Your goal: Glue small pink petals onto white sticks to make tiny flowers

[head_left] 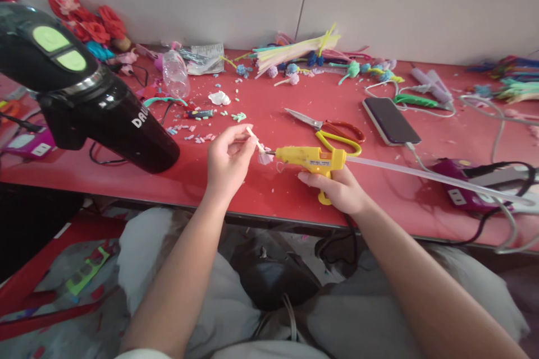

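Note:
My left hand (231, 157) pinches a thin cream-coloured stem (254, 137) that looks like a pipe cleaner. At its lower end sits a small pale pink tuft (265, 156). In my right hand (339, 188) is a yellow hot glue gun (309, 158), its nozzle pointing left at the pink tuft. The tip touches or nearly touches the tuft; I cannot tell which. A long translucent glue stick (421, 176) runs out of the gun's back to the right. A small orange light shows on the gun's body.
Scissors (324, 126) with red and yellow handles lie behind the glue gun. Right of them is a phone (391, 120) on a cable. A purple power strip (463, 185) lies at right. A large black device (122, 112) leans in at left. Pipe cleaners (295, 56) line the back.

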Available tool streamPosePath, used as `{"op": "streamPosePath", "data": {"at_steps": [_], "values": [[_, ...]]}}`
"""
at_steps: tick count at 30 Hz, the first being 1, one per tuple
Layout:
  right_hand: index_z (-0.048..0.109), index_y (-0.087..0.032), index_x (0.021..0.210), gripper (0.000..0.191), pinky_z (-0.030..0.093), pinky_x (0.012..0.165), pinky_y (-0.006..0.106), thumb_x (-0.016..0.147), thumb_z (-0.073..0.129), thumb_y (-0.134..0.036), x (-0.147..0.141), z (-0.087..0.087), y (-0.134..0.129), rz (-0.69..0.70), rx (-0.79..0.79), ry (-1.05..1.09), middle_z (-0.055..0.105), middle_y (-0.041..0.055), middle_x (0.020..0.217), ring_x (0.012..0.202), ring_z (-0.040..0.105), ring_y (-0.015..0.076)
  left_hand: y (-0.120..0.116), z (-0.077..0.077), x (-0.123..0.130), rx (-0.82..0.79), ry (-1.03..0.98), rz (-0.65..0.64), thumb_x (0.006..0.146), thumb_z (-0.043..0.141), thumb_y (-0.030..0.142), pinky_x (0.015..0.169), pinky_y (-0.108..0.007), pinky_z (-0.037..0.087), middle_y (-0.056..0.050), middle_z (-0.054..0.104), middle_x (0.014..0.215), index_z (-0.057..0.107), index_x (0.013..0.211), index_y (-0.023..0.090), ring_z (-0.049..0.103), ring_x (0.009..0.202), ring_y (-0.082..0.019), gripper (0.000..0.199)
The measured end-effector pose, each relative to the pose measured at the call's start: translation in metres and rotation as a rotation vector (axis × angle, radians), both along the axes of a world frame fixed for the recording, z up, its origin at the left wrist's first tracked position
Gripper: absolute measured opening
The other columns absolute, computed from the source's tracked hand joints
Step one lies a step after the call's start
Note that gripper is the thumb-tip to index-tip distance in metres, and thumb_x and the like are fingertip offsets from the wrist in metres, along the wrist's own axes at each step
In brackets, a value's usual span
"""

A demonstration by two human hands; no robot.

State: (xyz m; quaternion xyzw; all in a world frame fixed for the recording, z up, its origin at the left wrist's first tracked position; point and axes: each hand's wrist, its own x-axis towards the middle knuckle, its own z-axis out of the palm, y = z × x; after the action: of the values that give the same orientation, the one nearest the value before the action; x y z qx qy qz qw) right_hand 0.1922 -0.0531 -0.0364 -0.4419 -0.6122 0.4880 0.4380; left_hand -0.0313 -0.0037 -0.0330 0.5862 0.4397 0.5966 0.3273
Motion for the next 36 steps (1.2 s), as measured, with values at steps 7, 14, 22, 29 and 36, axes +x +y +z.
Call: {"op": "streamPosePath", "data": {"at_steps": [7, 14, 22, 29, 36], "values": [[0.077, -0.023, 0.117, 0.035, 0.059, 0.098, 0.045, 0.085, 0.074, -0.037, 0.000, 0.001, -0.001, 0.004, -0.003, 0.008, 0.079, 0.0063, 0.117, 0.110, 0.073, 0.0291, 0.000, 0.000, -0.001, -0.001, 0.004, 0.006, 0.088, 0.072, 0.019, 0.077, -0.028, 0.067, -0.005, 0.079, 0.091, 0.073, 0.104, 0.018, 0.079, 0.080, -0.017, 0.016], [0.076, -0.022, 0.117, 0.036, 0.058, 0.098, 0.044, 0.085, 0.074, -0.038, 0.001, 0.002, 0.000, 0.003, -0.024, -0.003, 0.079, 0.0065, 0.115, 0.109, 0.072, 0.0287, 0.000, 0.000, 0.000, 0.010, -0.006, 0.023, 0.087, 0.073, 0.022, 0.077, -0.028, 0.067, -0.004, 0.079, 0.089, 0.073, 0.103, 0.018, 0.078, 0.078, -0.017, 0.016], [0.075, -0.020, 0.110, 0.031, 0.059, 0.081, 0.039, 0.086, 0.072, -0.040, 0.002, 0.001, 0.000, -0.048, 0.037, -0.069, 0.077, 0.0060, 0.099, 0.088, 0.070, 0.0241, 0.002, 0.008, -0.011, 0.050, 0.019, 0.101, 0.088, 0.073, 0.025, 0.073, -0.027, 0.066, -0.004, 0.079, 0.090, 0.073, 0.104, 0.020, 0.078, 0.082, -0.018, 0.017], [0.072, -0.021, 0.101, 0.029, 0.049, 0.061, 0.035, 0.090, 0.070, -0.048, 0.011, 0.002, 0.022, -0.280, 0.182, -0.460, 0.064, 0.0018, 0.072, 0.065, 0.060, 0.0211, 0.005, 0.012, -0.023, 0.101, 0.046, 0.153, 0.090, 0.072, 0.028, 0.079, -0.032, 0.066, -0.002, 0.076, 0.088, 0.070, 0.105, 0.022, 0.078, 0.078, -0.018, 0.016], [0.059, -0.022, 0.087, 0.022, 0.041, 0.059, 0.033, 0.090, 0.065, -0.043, 0.010, -0.005, 0.041, -0.296, 0.310, -0.619, 0.060, 0.0017, 0.072, 0.061, 0.052, 0.0171, 0.007, 0.010, -0.032, 0.071, 0.022, 0.177, 0.089, 0.074, 0.029, 0.081, -0.032, 0.066, -0.004, 0.077, 0.096, 0.071, 0.109, 0.021, 0.079, 0.090, -0.021, 0.022]]}}
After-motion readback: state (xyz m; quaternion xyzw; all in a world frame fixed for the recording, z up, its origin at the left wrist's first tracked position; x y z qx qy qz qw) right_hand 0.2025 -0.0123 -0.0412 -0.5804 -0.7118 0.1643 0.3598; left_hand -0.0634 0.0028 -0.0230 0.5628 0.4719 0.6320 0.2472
